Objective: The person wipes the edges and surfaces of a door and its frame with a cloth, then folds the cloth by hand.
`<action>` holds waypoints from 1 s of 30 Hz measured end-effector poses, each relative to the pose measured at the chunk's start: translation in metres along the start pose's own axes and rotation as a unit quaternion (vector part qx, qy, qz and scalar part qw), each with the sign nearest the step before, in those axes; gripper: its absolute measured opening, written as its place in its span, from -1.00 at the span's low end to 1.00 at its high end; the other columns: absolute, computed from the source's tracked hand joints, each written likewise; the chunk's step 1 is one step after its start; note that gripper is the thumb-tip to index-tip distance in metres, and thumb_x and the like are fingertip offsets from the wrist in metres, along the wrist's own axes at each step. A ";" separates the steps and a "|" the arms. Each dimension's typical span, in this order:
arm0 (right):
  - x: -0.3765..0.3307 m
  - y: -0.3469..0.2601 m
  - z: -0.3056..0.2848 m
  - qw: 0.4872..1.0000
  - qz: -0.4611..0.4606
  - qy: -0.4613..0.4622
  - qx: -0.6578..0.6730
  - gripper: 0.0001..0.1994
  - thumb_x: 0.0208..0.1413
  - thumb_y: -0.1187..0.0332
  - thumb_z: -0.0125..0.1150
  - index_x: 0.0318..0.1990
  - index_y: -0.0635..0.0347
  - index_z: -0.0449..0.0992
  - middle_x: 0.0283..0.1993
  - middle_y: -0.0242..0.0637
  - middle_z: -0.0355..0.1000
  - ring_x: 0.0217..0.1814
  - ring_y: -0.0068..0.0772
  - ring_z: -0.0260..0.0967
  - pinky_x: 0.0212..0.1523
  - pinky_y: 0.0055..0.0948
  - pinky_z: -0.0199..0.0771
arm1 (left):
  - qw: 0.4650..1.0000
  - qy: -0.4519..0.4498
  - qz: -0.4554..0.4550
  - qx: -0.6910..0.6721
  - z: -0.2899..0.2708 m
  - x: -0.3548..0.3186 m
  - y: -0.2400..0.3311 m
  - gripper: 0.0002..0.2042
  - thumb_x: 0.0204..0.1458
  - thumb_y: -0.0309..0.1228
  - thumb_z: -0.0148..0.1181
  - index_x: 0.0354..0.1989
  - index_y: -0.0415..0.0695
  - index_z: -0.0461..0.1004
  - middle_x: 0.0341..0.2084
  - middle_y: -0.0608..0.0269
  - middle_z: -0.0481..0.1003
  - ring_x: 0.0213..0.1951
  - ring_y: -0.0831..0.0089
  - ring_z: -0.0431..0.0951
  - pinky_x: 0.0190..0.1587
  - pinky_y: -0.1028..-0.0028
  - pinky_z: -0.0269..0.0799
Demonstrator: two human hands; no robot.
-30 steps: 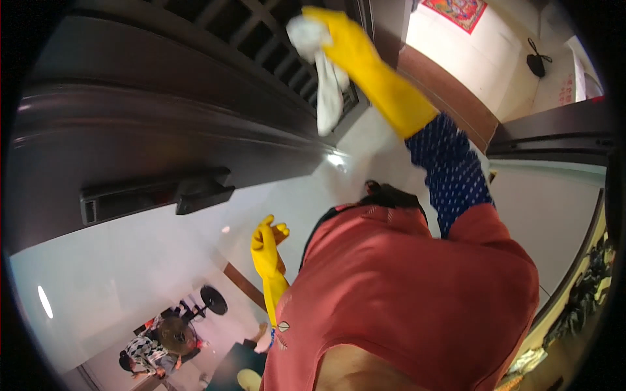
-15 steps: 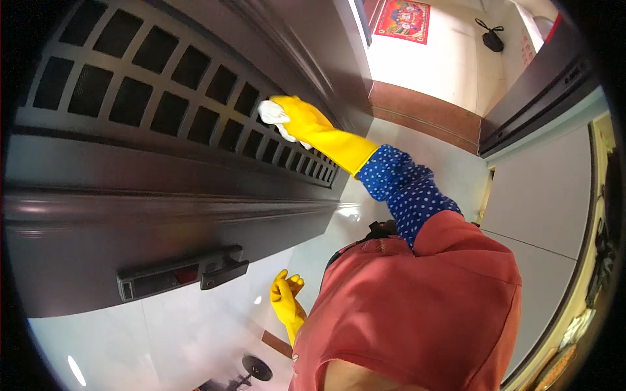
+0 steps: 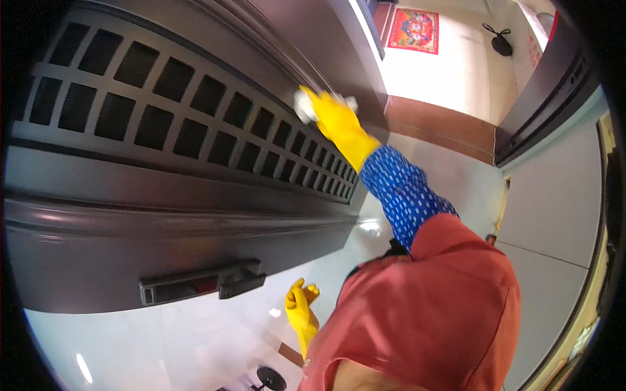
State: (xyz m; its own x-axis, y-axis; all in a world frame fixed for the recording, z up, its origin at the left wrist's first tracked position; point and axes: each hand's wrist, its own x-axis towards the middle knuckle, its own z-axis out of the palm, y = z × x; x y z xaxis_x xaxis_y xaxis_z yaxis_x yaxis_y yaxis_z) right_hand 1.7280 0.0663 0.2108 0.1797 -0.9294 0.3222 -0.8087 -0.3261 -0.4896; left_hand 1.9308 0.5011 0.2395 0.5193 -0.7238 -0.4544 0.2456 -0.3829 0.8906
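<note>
My right hand [image 3: 339,127], in a yellow rubber glove, is closed on a white cloth [image 3: 304,107]. It holds the cloth against the dark brown door [image 3: 98,257], at the moulding beside the black grille [image 3: 149,97]. The hand is slightly blurred, and part of the cloth is hidden under the glove. A blue dotted sleeve cover [image 3: 401,186] runs up that forearm. My left hand [image 3: 302,309], also in a yellow glove, hangs beside my red top with its fingers loosely bent and apart, holding nothing. Nearest to it is the black door handle [image 3: 241,280].
Beyond the door lies a brown threshold strip [image 3: 440,127], with a red patterned mat [image 3: 414,31] and a small black pouch [image 3: 501,44] past it. White panels [image 3: 554,195] stand to my right. A round black object [image 3: 270,378] is at the bottom.
My right hand has moved the cloth up and to the right, from the grille onto the moulding beside it. The view has shifted slightly; my left hand still hangs at my side.
</note>
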 end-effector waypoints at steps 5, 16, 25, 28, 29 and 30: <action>-0.100 0.091 0.077 0.954 0.259 -0.066 0.138 -0.53 0.00 0.38 0.24 0.14 0.11 0.47 0.15 -0.06 0.45 0.23 0.00 0.36 0.26 -0.23 0.28 | 0.997 -0.017 -0.070 0.017 -0.005 -0.020 -0.016 -0.69 0.32 -0.26 0.02 0.04 -0.26 0.45 -0.31 0.07 0.60 -0.32 0.32 0.62 -0.10 0.33 0.57; 0.053 0.010 -0.043 0.803 0.099 0.164 0.564 -0.77 0.24 0.20 0.02 -0.38 0.08 0.50 -0.58 -0.40 0.37 -0.69 -0.50 0.23 -0.63 -0.50 0.18 | 0.998 0.004 -0.064 0.000 0.007 -0.002 -0.027 -0.69 0.31 -0.25 0.04 0.00 -0.27 0.47 -0.34 0.07 0.60 -0.34 0.33 0.62 -0.11 0.34 0.57; 0.050 -0.077 -0.073 0.751 0.202 0.107 0.620 -0.89 0.19 0.51 -0.11 -0.28 0.10 0.37 -0.48 -0.55 0.14 -0.50 -0.63 0.10 -0.47 -0.67 0.12 | 0.996 0.032 -0.081 0.000 0.032 -0.029 -0.026 -0.70 0.30 -0.26 0.05 0.01 -0.25 0.47 -0.33 0.06 0.61 -0.32 0.30 0.64 -0.10 0.32 0.59; 0.089 -0.150 -0.174 0.833 -0.193 0.249 0.454 -0.88 0.18 0.50 -0.11 -0.27 0.09 0.38 -0.44 -0.43 0.23 -0.39 -0.47 0.21 -0.31 -0.48 0.28 | 0.997 0.054 -0.062 0.015 0.050 -0.019 0.005 -0.71 0.29 -0.28 0.06 0.00 -0.24 0.47 -0.34 0.07 0.61 -0.33 0.31 0.64 -0.10 0.32 0.58; 0.108 -0.172 -0.183 0.820 -0.217 0.315 0.426 -0.82 0.18 0.51 -0.08 -0.11 0.15 0.41 -0.36 -0.28 0.37 -0.33 -0.35 0.36 -0.29 -0.40 0.38 | 0.998 0.042 -0.045 0.013 0.053 -0.019 0.013 -0.68 0.30 -0.25 0.05 0.03 -0.26 0.47 -0.30 0.04 0.61 -0.30 0.30 0.64 -0.08 0.34 0.56; 0.125 -0.187 -0.191 0.801 -0.240 0.380 0.395 -0.70 0.17 0.51 -0.06 0.05 0.20 0.43 -0.27 -0.14 0.51 -0.28 -0.24 0.51 -0.28 -0.33 0.48 | 0.998 0.046 -0.040 0.011 0.056 -0.023 0.016 -0.68 0.30 -0.25 0.05 0.03 -0.26 0.47 -0.30 0.04 0.61 -0.30 0.30 0.64 -0.08 0.34 0.56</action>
State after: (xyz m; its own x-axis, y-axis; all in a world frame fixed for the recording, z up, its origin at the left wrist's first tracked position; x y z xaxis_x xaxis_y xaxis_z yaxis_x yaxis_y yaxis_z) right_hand 1.7947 0.0445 0.4977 -0.2714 -0.3883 0.8807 -0.0877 -0.9012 -0.4244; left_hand 1.8774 0.4793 0.2631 0.5713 -0.6353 -0.5196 0.2715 -0.4512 0.8501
